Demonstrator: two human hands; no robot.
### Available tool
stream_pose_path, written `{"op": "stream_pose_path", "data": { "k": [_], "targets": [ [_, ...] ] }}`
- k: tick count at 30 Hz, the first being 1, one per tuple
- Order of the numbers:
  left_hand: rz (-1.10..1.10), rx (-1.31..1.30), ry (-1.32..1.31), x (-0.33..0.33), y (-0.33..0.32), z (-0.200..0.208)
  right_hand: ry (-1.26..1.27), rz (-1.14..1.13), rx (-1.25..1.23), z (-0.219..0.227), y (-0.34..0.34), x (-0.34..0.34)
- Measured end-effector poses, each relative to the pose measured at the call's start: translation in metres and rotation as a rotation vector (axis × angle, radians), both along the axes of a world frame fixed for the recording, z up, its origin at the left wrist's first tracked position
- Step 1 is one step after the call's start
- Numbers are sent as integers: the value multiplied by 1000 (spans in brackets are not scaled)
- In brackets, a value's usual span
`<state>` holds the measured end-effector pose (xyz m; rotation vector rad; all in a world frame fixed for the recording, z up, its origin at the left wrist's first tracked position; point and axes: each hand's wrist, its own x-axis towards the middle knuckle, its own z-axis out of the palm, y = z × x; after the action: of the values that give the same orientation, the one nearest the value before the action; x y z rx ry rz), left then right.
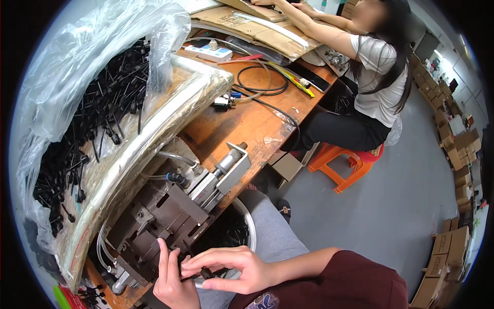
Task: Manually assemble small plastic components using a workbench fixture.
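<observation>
Black small part point(205, 272), seemingly pinched between both hands' fingers point(193, 263).

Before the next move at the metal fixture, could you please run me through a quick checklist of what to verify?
1. Small black part pinched in both hands: ok.
2. Left hand close to the fixture: ok.
3. Right hand clear of the pneumatic cylinder: ok.
4. Stock of black parts in the plastic bag: ok.
5. Fixture slot free: cannot tell.
6. Bowl below the bench edge in place: ok.
</observation>
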<state>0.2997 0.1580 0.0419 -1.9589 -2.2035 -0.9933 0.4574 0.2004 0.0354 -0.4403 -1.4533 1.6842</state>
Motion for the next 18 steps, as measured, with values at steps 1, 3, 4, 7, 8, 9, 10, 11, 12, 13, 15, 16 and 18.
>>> {"op": "stream_pose_path", "data": {
  "k": [1,3,4,7,8,9,10,11,12,13,15,16,18],
  "targets": [
    [0,-20,-5,-1,0,-1,12,0,20,-2,0,0],
    [-16,7,18,-2,2,-2,49,-7,43,-3,0,1],
    [-22,21,30,-2,2,-3,69,-8,55,-4,0,1],
    [-24,2,1,-5,1,-3,103,-65,36,-2,0,-1],
    [-31,7,2,-5,1,-4,108,-81,22,-1,0,-1],
    [-24,44,57,-4,3,-3,100,-159,80,-2,0,-2],
    [-14,6,31,-3,3,-1,92,-237,137,-6,0,-4],
    [-4,-33,6,-2,2,3,83,-314,195,-9,2,-6],
    [8,-73,-18,-2,1,5,77,-339,278,-14,4,-6],
    [-3,-59,-10,-4,1,3,70,-363,361,-18,8,-7],
    [-15,-23,10,-4,3,3,50,-379,420,-15,9,-6],
    [-19,-6,19,-3,3,2,51,-358,422,-15,8,-6],
    [-38,1,16,-6,3,1,53,-314,428,-15,4,-7]
  ]
}}
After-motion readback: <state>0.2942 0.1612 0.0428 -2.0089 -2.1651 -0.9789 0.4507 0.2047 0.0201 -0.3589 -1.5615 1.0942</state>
